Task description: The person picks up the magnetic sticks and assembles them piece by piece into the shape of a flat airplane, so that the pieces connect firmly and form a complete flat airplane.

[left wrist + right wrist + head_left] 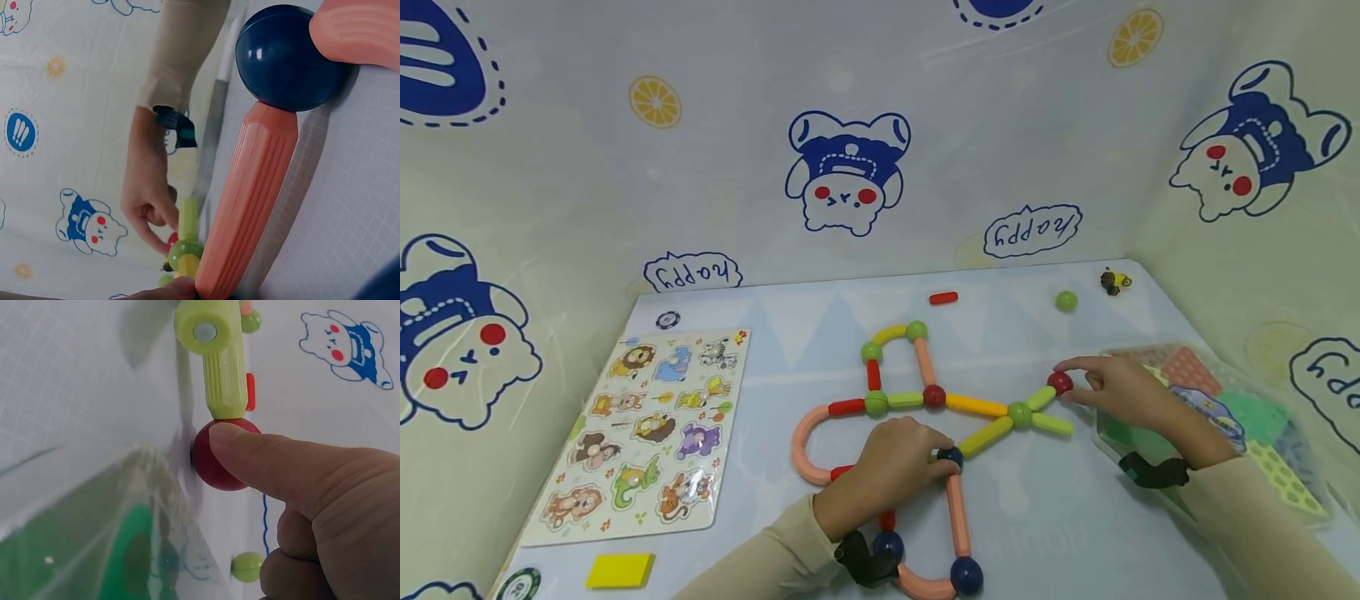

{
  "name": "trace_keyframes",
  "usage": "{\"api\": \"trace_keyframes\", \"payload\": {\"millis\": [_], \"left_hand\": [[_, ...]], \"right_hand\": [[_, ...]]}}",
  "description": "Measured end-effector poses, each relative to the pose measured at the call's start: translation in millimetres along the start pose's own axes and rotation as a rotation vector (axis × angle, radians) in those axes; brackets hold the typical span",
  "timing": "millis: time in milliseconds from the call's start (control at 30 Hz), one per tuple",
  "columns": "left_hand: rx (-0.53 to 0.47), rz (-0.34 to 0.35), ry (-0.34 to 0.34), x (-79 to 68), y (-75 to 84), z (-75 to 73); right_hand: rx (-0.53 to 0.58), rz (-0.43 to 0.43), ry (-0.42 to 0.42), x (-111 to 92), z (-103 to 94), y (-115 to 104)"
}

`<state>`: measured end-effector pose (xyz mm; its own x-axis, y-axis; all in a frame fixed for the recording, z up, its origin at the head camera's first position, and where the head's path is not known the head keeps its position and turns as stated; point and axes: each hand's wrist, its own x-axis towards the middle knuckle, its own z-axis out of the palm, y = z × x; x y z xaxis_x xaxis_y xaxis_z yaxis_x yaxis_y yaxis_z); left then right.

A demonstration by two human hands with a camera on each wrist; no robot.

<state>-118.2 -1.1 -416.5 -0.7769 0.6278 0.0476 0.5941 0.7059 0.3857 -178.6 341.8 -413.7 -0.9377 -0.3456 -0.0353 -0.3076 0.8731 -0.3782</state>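
Note:
A figure of toy sticks and balls lies flat on the table. My right hand [1126, 397] pinches a red ball [1060, 382] between thumb and index finger; in the right wrist view, a light green stick [225, 384] meets that ball. That stick and a second light green stick [1052, 424] fork from a green ball [1020, 415]. With thumb and fingers, my left hand [891, 471] grips a dark blue ball [951, 457] joining a yellow stick [987, 437] and a peach stick [958, 517]. Part of the figure is hidden under the left hand.
An animal puzzle board [647, 429] lies at the left, with a yellow block [620, 571] below it. Under my right forearm is a clear plastic package [1262, 417] of coloured pieces. A red stick [943, 297], green ball [1066, 301] and small bee toy [1115, 282] lie at the back.

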Motion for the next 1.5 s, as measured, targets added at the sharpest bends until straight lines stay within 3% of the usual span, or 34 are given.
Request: {"api": "trace_keyframes", "payload": {"millis": [167,267,467,567,700,1000,1200,1333,1500], "left_hand": [[0.004,0.01,0.002,-0.3,0.2,-1.0],[0.003,0.009,0.002,-0.4,-0.1,-1.4],[0.005,0.005,-0.005,-0.5,-0.6,-1.1],[0.004,0.011,-0.007,0.4,0.8,0.5],[-0.003,0.018,-0.015,1.2,3.5,2.2],[0.011,0.017,0.006,-1.5,0.1,0.5],[0.011,0.036,0.006,1.5,1.5,2.2],[0.016,0.04,0.014,1.9,1.5,1.3],[0.015,0.031,0.011,-0.5,0.6,-0.4]], "right_hand": [[-0.003,0.044,-0.085,3,-10.9,3],[-0.006,0.089,-0.09,12,-21.5,11],[-0.016,0.204,0.073,45,-33.0,35],[-0.025,0.258,0.105,56,-33.7,47],[-0.022,0.281,0.081,61,-32.8,56],[-0.004,0.335,0.001,70,-23.0,44],[-0.027,0.312,0.042,44,-23.1,35],[-0.014,0.29,0.085,14,-23.5,30],[-0.004,0.223,0.137,-29,-8.7,15]]}}
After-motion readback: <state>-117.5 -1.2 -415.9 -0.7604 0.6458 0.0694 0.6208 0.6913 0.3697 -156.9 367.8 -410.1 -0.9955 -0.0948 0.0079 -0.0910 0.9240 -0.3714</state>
